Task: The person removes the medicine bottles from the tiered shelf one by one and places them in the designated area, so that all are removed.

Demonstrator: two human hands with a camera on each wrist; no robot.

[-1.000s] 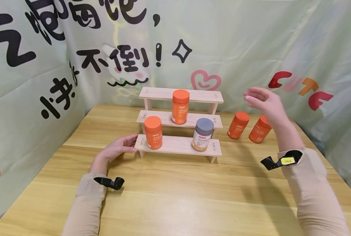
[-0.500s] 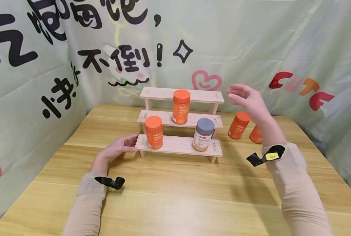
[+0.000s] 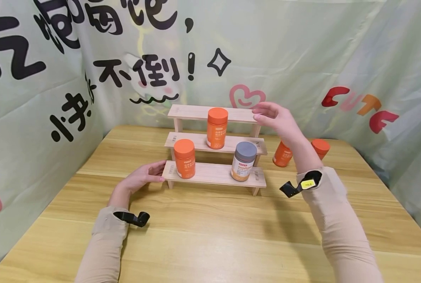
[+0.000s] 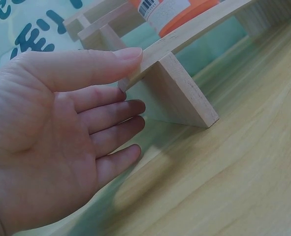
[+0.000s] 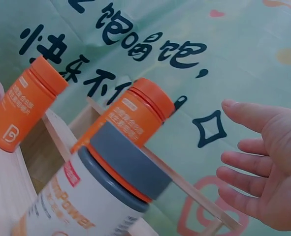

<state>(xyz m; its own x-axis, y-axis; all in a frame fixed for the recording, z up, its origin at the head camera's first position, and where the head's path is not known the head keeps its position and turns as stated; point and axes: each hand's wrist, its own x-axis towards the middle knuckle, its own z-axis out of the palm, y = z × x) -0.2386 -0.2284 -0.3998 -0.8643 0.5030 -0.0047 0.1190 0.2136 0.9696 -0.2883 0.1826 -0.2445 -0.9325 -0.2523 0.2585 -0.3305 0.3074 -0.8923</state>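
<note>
A three-tier wooden stand (image 3: 210, 174) stands on the table. My left hand (image 3: 141, 177) holds the left end of its lowest step; in the left wrist view the thumb lies at the board's edge with the index finger just below. An orange bottle (image 3: 184, 159) stands at the left of that step and a white bottle with a grey lid (image 3: 243, 162) at its right. Another orange bottle (image 3: 216, 129) stands mid-way along the middle step. My right hand (image 3: 275, 120), holding nothing, hovers by the right end of the top step, fingers loosely bent.
Two more orange bottles stand on the table right of the stand: one (image 3: 282, 154) partly behind my right forearm, the other (image 3: 320, 147) mostly hidden by it. A printed cloth (image 3: 288, 47) hangs behind the table (image 3: 210, 236).
My right hand has moved left, from above the loose orange bottles to the right end of the top step. The left hand and the bottles have stayed in place.
</note>
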